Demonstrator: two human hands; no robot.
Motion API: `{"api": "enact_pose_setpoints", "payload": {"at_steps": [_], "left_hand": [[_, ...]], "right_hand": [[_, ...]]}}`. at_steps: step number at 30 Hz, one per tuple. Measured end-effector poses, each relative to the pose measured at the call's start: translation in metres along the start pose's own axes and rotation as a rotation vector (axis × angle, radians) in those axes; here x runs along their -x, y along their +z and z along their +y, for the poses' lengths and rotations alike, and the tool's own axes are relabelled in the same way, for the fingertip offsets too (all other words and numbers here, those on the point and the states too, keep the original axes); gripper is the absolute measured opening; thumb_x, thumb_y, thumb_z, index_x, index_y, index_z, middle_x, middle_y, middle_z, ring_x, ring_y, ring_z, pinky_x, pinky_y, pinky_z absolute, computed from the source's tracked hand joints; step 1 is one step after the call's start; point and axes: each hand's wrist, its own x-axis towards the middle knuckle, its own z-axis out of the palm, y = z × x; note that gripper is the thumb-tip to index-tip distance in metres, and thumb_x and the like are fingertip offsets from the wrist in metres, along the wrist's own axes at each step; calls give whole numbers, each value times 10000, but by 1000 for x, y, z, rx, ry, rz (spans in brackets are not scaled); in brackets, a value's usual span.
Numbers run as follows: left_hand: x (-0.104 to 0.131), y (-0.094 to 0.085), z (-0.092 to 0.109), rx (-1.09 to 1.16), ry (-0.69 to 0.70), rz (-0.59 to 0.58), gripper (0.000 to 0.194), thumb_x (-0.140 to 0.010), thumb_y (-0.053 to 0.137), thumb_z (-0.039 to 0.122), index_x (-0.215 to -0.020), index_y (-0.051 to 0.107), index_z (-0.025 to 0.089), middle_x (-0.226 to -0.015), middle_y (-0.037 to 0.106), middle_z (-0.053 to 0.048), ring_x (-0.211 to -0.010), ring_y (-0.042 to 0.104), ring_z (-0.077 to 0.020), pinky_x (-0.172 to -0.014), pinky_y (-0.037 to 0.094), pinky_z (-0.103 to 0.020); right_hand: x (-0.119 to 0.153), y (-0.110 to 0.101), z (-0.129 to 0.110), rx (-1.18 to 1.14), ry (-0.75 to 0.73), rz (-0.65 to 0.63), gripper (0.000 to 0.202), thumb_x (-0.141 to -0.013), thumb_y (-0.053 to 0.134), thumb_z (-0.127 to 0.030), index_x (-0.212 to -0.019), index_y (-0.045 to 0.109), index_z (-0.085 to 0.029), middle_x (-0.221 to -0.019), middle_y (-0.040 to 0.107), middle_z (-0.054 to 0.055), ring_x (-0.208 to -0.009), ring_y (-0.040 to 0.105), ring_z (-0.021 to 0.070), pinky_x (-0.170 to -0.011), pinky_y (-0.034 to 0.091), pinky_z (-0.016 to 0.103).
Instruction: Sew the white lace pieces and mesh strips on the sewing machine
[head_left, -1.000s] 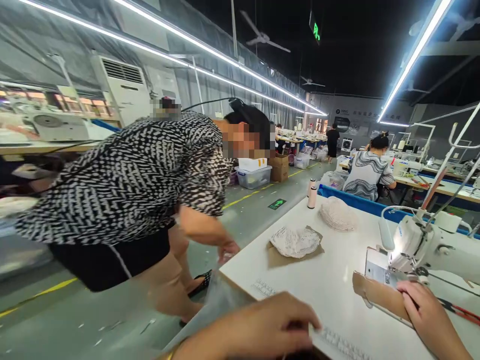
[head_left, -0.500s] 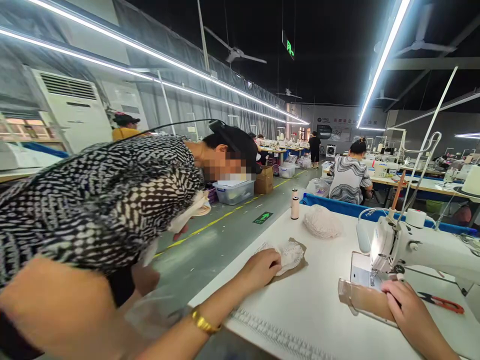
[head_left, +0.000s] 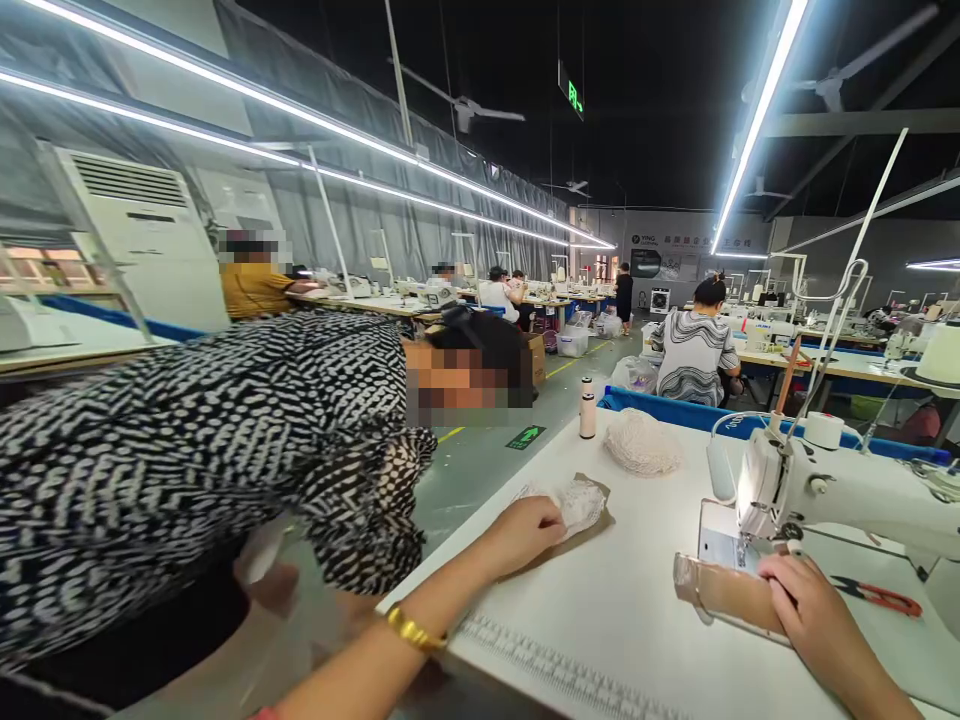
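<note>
My left hand [head_left: 525, 535], fingers curled together, holds the edge of a white lace piece [head_left: 581, 505] that lies on a brown paper piece [head_left: 598, 520] on the white table [head_left: 600, 610]. At the sewing machine [head_left: 847, 485], my right hand [head_left: 802, 595] rests with bent fingers on the end of a brown strip with a clear edge [head_left: 731, 592], beside the needle area. Whether those fingers grip the strip is unclear. A stack of pale lace pieces [head_left: 641, 443] sits farther back, near two thread spools [head_left: 587, 412].
A person in a black-and-white patterned top [head_left: 225, 430] bends low close by my left arm. Red-handled snips [head_left: 881, 595] lie right of my right hand. A ruler strip [head_left: 555, 665] runs along the near table edge. Blue cloth [head_left: 675, 415] lines the far edge.
The person at the left has bent lower and farther forward, and the arm has moved down. My hands have stayed nearly where they were; the view has shifted slightly.
</note>
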Motion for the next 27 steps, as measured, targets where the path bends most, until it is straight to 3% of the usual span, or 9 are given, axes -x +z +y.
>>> {"api": "enact_pose_setpoints", "payload": {"at_steps": [9,12,15,17,19,21,23,25,27], "left_hand": [[-7,-15,10,201,-115,44,333,-1028,702,445,-1151,718,137,-1126,734,-39,-969,733,-247,-834,641,-390],[-11,-18,33,248,-83,113,327,-1041,674,461,-1109,707,142,-1075,726,-40,-949,717,-227,-854,618,-401],[1,-1,77,287,51,108,273,-1072,546,391,-1008,698,174,-1006,729,-48,-955,682,-217,-885,555,-376],[19,20,111,321,189,-15,256,-1026,512,340,-946,714,204,-967,754,-39,-924,680,-215,-836,524,-324],[42,39,139,357,362,-237,146,-916,652,339,-905,752,233,-914,787,-6,-852,710,-196,-788,526,-279],[58,50,155,392,572,-430,149,-916,672,349,-944,775,244,-1113,812,-28,-1045,738,-218,-952,523,-283],[58,52,158,394,603,-381,213,-979,576,348,-1008,759,243,-1154,797,-49,-1092,724,-231,-1014,506,-326],[42,51,155,332,499,-241,232,-986,523,347,-1047,717,236,-1105,774,-54,-1022,701,-238,-963,510,-364],[20,52,152,246,394,-166,190,-914,589,364,-1014,671,225,-1044,736,-53,-966,654,-257,-892,497,-384]], "right_hand": [[-1,-2,-5,12,-23,-1,318,-1049,404,-249,-985,715,-263,-1002,760,74,-919,686,285,-826,584,439],[-1,-3,-7,6,-49,22,292,-1050,422,-231,-1011,710,-254,-1050,764,87,-939,691,282,-839,592,438],[-1,-11,-14,-3,-131,26,239,-1040,468,-191,-1050,697,-256,-1075,764,81,-947,697,273,-807,598,412],[-1,-20,-25,-30,-172,31,237,-1038,475,-153,-1075,683,-260,-1068,756,73,-962,695,265,-798,593,393],[-3,-29,-40,-85,-171,46,257,-1054,452,-129,-1100,666,-263,-1048,744,66,-978,680,259,-825,581,390],[-6,-36,-54,-149,-185,26,263,-1068,444,-129,-1152,651,-268,-1056,739,61,-981,661,251,-861,562,394],[-9,-39,-63,-201,-200,-29,230,-1059,477,-138,-1160,641,-263,-1047,737,53,-971,638,245,-874,540,395],[-11,-38,-69,-231,-207,-108,192,-1044,530,-167,-1177,634,-257,-1094,739,55,-990,620,249,-884,517,403],[-11,-35,-73,-229,-189,-180,235,-1007,612,-200,-1236,615,-252,-1207,730,69,-1057,607,268,-916,490,426]]}}
